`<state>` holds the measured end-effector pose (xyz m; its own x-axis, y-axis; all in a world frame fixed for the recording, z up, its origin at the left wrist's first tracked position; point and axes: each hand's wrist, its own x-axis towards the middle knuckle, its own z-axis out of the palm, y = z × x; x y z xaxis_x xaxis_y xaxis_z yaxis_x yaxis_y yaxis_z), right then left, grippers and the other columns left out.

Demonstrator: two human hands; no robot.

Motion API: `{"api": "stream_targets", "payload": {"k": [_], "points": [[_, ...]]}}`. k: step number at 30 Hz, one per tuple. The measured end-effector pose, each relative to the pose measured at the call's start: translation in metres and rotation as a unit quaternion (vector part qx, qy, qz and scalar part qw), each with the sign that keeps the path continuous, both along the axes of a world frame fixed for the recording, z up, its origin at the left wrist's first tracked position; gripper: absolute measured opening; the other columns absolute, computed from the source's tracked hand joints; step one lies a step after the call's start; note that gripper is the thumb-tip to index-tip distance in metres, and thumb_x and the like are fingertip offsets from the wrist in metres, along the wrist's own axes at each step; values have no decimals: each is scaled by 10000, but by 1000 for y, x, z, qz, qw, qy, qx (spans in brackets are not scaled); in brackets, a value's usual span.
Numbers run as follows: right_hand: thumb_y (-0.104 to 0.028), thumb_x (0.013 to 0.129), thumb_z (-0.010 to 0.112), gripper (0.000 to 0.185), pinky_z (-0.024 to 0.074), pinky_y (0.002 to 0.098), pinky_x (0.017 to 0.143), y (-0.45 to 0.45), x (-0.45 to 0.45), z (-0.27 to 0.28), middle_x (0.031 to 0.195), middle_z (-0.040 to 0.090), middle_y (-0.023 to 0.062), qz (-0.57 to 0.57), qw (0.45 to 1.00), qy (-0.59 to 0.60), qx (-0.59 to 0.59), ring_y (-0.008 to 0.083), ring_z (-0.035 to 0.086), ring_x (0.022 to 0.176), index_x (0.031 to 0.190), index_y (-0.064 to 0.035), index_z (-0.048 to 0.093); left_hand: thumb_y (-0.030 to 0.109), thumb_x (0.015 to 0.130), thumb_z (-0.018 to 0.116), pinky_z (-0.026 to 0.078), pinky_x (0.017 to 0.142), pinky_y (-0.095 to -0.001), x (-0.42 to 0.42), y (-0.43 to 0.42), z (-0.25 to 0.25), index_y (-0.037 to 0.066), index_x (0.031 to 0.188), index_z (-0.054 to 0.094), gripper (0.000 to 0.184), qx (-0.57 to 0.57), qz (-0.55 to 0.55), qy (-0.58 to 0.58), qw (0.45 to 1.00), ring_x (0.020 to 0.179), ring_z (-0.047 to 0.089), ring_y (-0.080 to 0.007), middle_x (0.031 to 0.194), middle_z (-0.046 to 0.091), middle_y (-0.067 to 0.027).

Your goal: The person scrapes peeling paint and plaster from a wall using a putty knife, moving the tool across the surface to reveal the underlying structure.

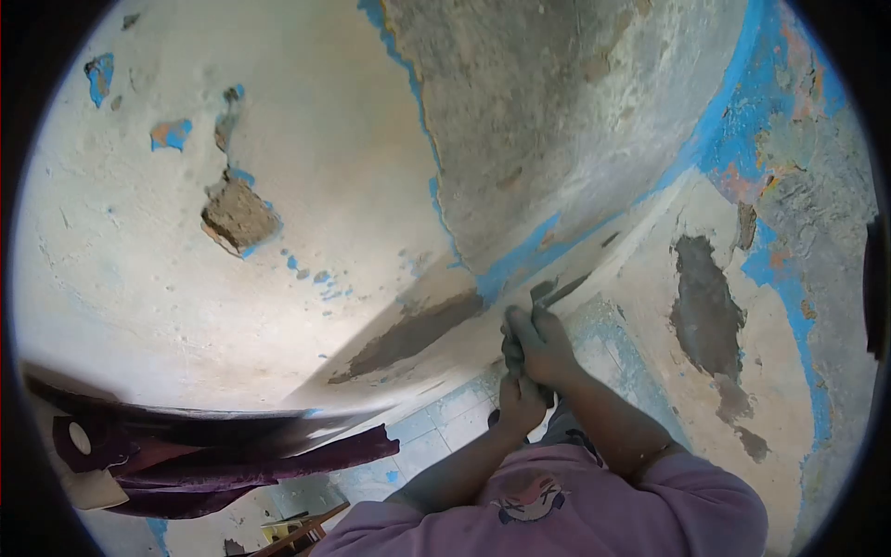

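Both my hands are closed, one above the other, in front of the wall's lower part. My right hand (pixel 546 347) is the upper one, wrapped round what seems to be the handle of a scraper. A small dark flat end, apparently the scraper's blade (pixel 542 291), shows just past its fingers, close to the wall. Just below, my left hand (pixel 522 401) is closed round the lower end of the same tool. Most of the handle is hidden by my fingers. The whitish wall (pixel 306 121) has a bare grey patch (pixel 418 336) left of my hands.
Blue paint edges a large grey bare area (pixel 548 111) above. A chipped hole (pixel 241 215) is at upper left. The right wall has a dark patch (pixel 707 302). Dark purple cloth (pixel 213 478) lies at lower left. Pale floor tiles (pixel 436 436) show below.
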<state>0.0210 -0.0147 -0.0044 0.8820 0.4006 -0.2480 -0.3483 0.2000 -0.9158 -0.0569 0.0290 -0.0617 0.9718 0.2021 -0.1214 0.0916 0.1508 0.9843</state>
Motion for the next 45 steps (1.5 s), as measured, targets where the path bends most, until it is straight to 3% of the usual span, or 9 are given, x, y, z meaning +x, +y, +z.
{"api": "stream_targets", "payload": {"k": [2,4,12,14,15,19,25,30,45], "points": [[-290,914,426,285,317,229,389,3,11,7,545,400,-14,-15,1000,-11,-2,57,383,441,805,-27,446,382,931,278,387,418,-284,12,6,-7,-21,792,525,493,-11,28,5,1000,502,527,-127,582,535,-73],[-315,916,394,305,349,243,388,5,21,30,543,406,5,46,996,-71,-23,95,405,429,805,-36,451,367,932,266,402,434,-277,21,24,-9,-29,848,521,478,3,-79,0,997,562,551,-118,649,560,-80],[-291,912,419,322,321,229,385,2,11,15,541,434,4,29,999,-2,-13,62,403,436,754,-15,466,288,932,285,423,431,-278,10,9,-3,-18,853,543,408,20,29,3,999,503,544,-137,622,567,-88],[-284,915,405,302,342,234,392,10,21,41,547,435,3,42,996,-77,-8,70,419,437,784,-19,467,247,921,307,440,477,-280,24,29,3,-14,877,542,354,176,-66,-46,981,584,571,-142,693,590,-97],[-284,915,405,302,342,234,392,9,20,42,547,435,3,47,996,-76,-7,70,419,437,784,-19,467,222,911,305,442,484,-283,25,26,15,-13,849,555,349,-2,-39,-3,999,587,581,-163,679,593,-111],[-293,915,410,287,347,235,390,4,8,27,556,411,-1,35,999,-15,-8,76,404,438,792,-38,454,234,915,293,420,444,-292,10,7,12,-18,788,553,383,105,28,-44,993,506,554,-179,592,559,-106],[-293,920,401,292,337,241,389,9,20,53,546,404,-8,62,995,-75,-25,71,390,431,801,-31,450,313,923,279,402,440,-278,21,20,18,4,880,516,392,-98,-31,-45,994,523,531,-153,619,538,-70],[-318,908,436,301,346,236,394,9,6,26,557,380,6,39,999,24,10,98,388,438,776,-49,423,361,930,300,386,413,-270,9,10,9,11,834,487,408,19,39,-17,999,474,496,-122,604,522,-63],[-319,899,453,305,341,240,378,11,15,34,561,382,5,33,999,-3,3,93,385,436,792,-34,432,334,926,250,365,397,-252,13,19,20,-3,805,496,434,-67,-26,8,997,466,499,-119,584,508,-52]]}}
